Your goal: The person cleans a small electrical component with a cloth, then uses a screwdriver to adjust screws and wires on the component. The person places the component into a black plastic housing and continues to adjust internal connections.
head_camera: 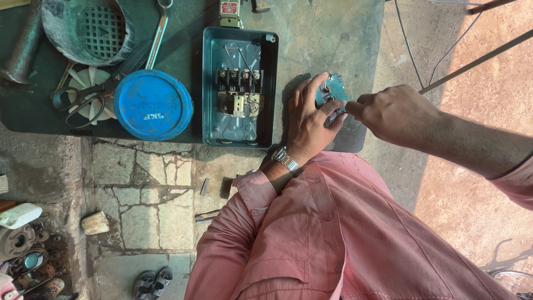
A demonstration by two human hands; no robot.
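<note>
Head view, looking straight down at a dark green worktable (327, 33) w/ cracked stone floor below it.

Left hand (307, 119) lies over a small teal electrical part (332, 89) near the table's front right edge – palm down, fingers spread and curled loosely round the part's left side, pinning it to the table. A metal wristwatch (286, 161) sits on that wrist; pink shirt sleeve behind it.

Right hand (388, 111) comes in from the right, fingers closed in a pinch at the part's lower right edge, touching it beside the left fingertips. What exactly is pinched – a tool tip or a bit of the part – can't be told; too small and hidden by the fingers.

Just left of the hands, apart from them: an open teal metal switch box (240, 89), upright rectangle, w/ a row of terminals and a brass mechanism inside. Left of the box, a round blue tin lid (153, 104), touching a long spanner (156, 36) that runs up toward the table's back edge. Further left, black-handled scissors (83, 103) lying on a white fan impeller (83, 83), and a round grey-green housing w/ grille (91, 28) at the top left.

On the floor: a pair of sandals (151, 282) near the bottom edge.
</note>
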